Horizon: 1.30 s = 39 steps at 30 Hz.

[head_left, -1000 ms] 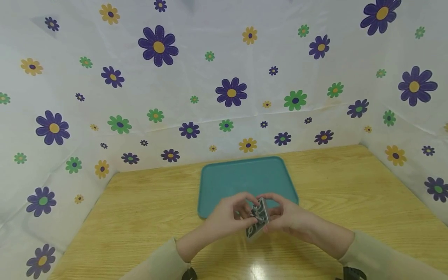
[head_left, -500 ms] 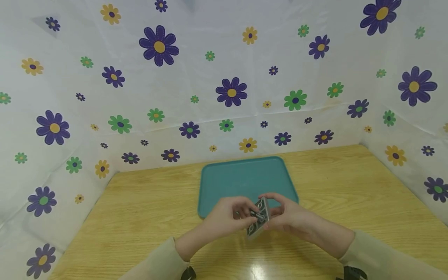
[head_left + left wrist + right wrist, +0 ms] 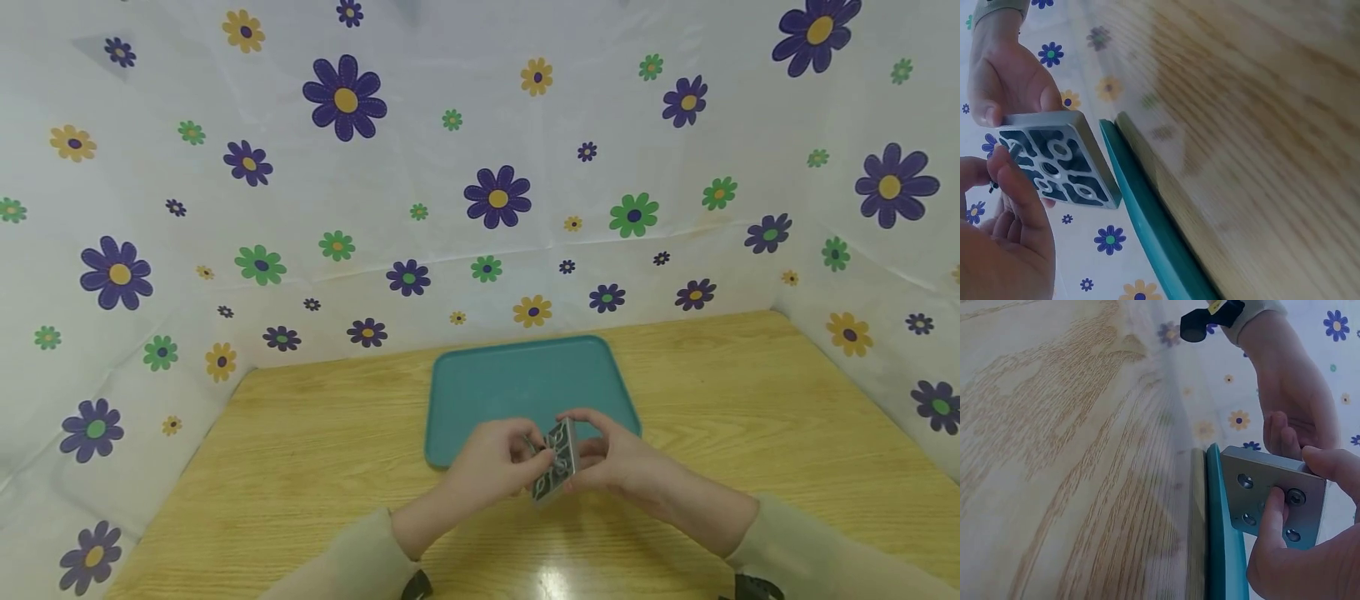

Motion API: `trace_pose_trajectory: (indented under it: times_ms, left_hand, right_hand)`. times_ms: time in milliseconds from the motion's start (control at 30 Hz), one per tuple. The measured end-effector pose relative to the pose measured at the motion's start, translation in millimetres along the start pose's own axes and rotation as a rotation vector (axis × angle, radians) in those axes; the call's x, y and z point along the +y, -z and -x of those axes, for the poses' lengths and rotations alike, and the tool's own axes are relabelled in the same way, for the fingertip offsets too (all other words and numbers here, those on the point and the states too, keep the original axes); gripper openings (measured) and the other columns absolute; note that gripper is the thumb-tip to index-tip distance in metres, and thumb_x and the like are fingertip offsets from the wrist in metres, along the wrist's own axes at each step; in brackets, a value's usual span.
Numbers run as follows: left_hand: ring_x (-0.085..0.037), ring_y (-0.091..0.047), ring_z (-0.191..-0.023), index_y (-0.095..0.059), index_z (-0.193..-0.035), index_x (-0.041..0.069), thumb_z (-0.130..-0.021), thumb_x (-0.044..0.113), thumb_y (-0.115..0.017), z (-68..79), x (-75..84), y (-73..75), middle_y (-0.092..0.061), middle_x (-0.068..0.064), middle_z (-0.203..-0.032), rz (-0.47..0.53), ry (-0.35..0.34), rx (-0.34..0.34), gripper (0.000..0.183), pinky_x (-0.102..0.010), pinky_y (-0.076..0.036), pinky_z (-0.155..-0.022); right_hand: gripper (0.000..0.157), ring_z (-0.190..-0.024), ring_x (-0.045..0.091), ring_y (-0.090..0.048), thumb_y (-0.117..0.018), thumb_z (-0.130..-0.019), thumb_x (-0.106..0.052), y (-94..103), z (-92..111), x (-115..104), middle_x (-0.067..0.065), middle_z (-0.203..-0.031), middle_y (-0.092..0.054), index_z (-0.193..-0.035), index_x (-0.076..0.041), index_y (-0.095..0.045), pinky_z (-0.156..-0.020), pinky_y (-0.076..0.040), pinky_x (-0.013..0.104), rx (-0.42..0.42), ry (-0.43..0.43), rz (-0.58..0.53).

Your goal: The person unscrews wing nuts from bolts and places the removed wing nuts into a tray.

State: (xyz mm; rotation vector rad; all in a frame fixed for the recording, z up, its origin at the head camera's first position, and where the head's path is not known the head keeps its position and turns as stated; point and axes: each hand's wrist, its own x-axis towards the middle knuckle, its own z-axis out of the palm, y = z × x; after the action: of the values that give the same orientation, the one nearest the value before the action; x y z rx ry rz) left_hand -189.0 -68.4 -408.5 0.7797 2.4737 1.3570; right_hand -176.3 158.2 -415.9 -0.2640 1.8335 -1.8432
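My right hand (image 3: 630, 462) holds a square grey metal plate (image 3: 555, 467) by its edges, tilted above the table. Its ribbed, hollowed side, with several round holes, faces the left hand in the left wrist view. A screw's head (image 3: 1295, 497) sits in one hole of the smooth face, where my right index finger presses beside it. From the ribbed side the screw's shank (image 3: 1015, 149) sticks out near a corner. My left hand (image 3: 498, 467) pinches at that end with thumb and index finger. A small dark piece (image 3: 993, 186) shows behind those fingers, its kind unclear.
A teal tray (image 3: 517, 379) lies on the wooden table (image 3: 322, 467) behind the hands. Flower-printed white cloth (image 3: 450, 167) stands around the back and sides. Dark wrist devices (image 3: 757, 586) sit at both sleeves.
The left fingers have closed in over the screw end, covering the metal shank and dark end seen half a second ago. The plate has turned and risen slightly in the right hand.
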Motion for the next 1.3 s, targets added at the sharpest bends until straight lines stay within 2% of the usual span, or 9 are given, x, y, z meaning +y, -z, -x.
trace_pose_trajectory:
  times_ms: [233,367,533,633,733,867,967,1033,1300]
  left_hand:
    - [-0.007,-0.055,-0.045,-0.065,-0.088,0.004,-0.098,0.010,-0.068,-4.2,3.1,-6.8,-0.062,0.003,-0.056,0.259,0.235,0.026,0.013,-0.021,-0.049,-0.047]
    - [-0.007,-0.055,-0.044,-0.064,-0.091,0.004,-0.098,0.009,-0.067,-4.9,6.9,-8.0,-0.061,0.002,-0.055,0.304,0.285,0.030,0.009,-0.020,-0.048,-0.046]
    - [-0.006,-0.055,-0.045,-0.063,-0.091,0.006,-0.102,0.019,-0.067,-3.1,7.8,-5.1,-0.063,0.002,-0.058,0.360,0.315,0.009,0.018,-0.020,-0.049,-0.047]
    - [-0.006,-0.060,-0.050,-0.064,-0.099,0.002,-0.104,0.026,-0.068,-0.5,3.8,-0.3,-0.069,-0.001,-0.065,0.385,0.299,-0.020,0.024,-0.022,-0.054,-0.052]
    - [-0.008,-0.067,-0.061,-0.062,-0.116,-0.003,-0.104,0.023,-0.070,2.5,-2.8,4.5,-0.075,-0.007,-0.082,0.400,0.247,-0.049,0.030,-0.030,-0.062,-0.063]
    - [-0.007,-0.070,-0.077,-0.059,-0.131,-0.004,-0.100,0.013,-0.073,6.9,-9.6,6.9,-0.075,-0.019,-0.100,0.333,0.106,-0.062,0.038,-0.033,-0.065,-0.073]
    - [-0.004,-0.068,-0.082,-0.065,-0.129,-0.001,-0.100,0.010,-0.073,10.0,-9.9,6.3,-0.073,-0.022,-0.103,0.217,-0.003,-0.055,0.033,-0.025,-0.062,-0.071]
    - [-0.002,-0.066,-0.082,-0.069,-0.125,0.000,-0.100,0.011,-0.073,11.1,-8.6,5.8,-0.072,-0.020,-0.102,0.158,-0.043,-0.045,0.027,-0.021,-0.060,-0.069]
    - [-0.004,-0.064,-0.070,-0.073,-0.112,0.001,-0.101,0.014,-0.072,9.3,-3.9,4.4,-0.074,-0.017,-0.092,0.128,-0.034,-0.007,0.017,-0.019,-0.056,-0.063]
  right_hand:
    - [0.097,-0.106,0.022,-0.072,-0.079,-0.083,0.006,-1.1,-2,4,0.027,-0.137,-0.061,-0.163,-0.006,-0.026,-0.094,-0.057,0.034,0.022,0.027,0.051]
    - [0.098,-0.106,0.022,-0.072,-0.080,-0.082,0.006,-2.0,-2,3,0.029,-0.138,-0.060,-0.163,-0.004,-0.026,-0.093,-0.057,0.034,0.016,0.039,0.051]
    - [0.098,-0.106,0.022,-0.072,-0.080,-0.082,0.007,-2.4,-2,2,0.031,-0.139,-0.060,-0.163,-0.003,-0.026,-0.090,-0.058,0.033,0.017,0.040,0.037]
    - [0.098,-0.108,0.022,-0.071,-0.080,-0.082,0.007,-2.0,-2,2,0.031,-0.140,-0.059,-0.163,-0.004,-0.026,-0.091,-0.058,0.033,0.021,0.027,0.031]
    - [0.097,-0.111,0.023,-0.071,-0.079,-0.082,0.006,-1.2,-2,2,0.030,-0.142,-0.059,-0.163,-0.005,-0.026,-0.093,-0.057,0.033,0.020,0.014,0.026]
    - [0.097,-0.114,0.024,-0.070,-0.078,-0.084,0.005,0.0,-1,2,0.030,-0.141,-0.059,-0.164,-0.005,-0.025,-0.094,-0.057,0.032,0.014,0.003,0.012]
    - [0.096,-0.112,0.023,-0.071,-0.077,-0.085,0.005,0.9,-1,2,0.028,-0.139,-0.060,-0.164,-0.005,-0.025,-0.093,-0.057,0.031,0.010,-0.004,-0.001]
    - [0.096,-0.111,0.022,-0.071,-0.077,-0.085,0.006,1.4,-1,3,0.027,-0.138,-0.061,-0.164,-0.005,-0.024,-0.092,-0.058,0.030,0.008,-0.006,-0.014]
    - [0.095,-0.108,0.021,-0.071,-0.076,-0.084,0.007,-0.1,-2,1,0.026,-0.134,-0.062,-0.163,-0.004,-0.025,-0.091,-0.059,0.030,0.017,0.001,-0.035]
